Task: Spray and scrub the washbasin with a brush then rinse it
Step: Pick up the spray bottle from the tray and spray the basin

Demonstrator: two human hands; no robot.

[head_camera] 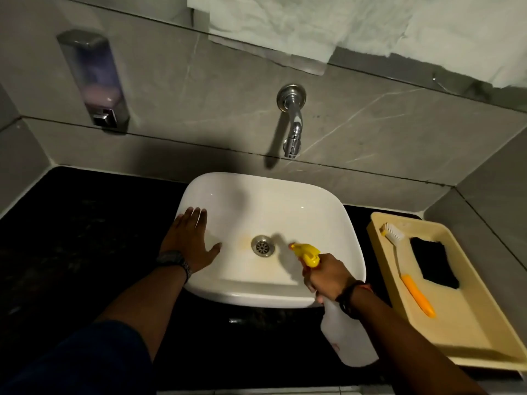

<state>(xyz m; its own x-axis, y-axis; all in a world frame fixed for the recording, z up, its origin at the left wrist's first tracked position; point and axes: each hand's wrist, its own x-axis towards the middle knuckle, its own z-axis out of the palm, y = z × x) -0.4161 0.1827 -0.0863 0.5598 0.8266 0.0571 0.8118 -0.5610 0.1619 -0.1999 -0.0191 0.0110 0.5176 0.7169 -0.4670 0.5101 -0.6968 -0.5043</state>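
The dark surface (85, 238) carries the white basin (308, 212) against its back edge, with a yellow tray (470, 332) at its right edge. You are at the spraying step, so work across the whole bowl: the stained patch sits around the drain (262, 245), but the walls and rim need coating too. Your left hand (189, 243) lies flat and open on the basin's left rim, holding nothing; keep it there for balance, clear of the mist. Your right hand (328, 275) has its grip closed around the bottle (348, 337), yellow nozzle (306, 252) aimed at the drain from just above the bowl's right side. Sweep the nozzle as you squeeze. The brush (405, 263) lies in the tray beside a black pad (433, 260), within easy reach for scrubbing.
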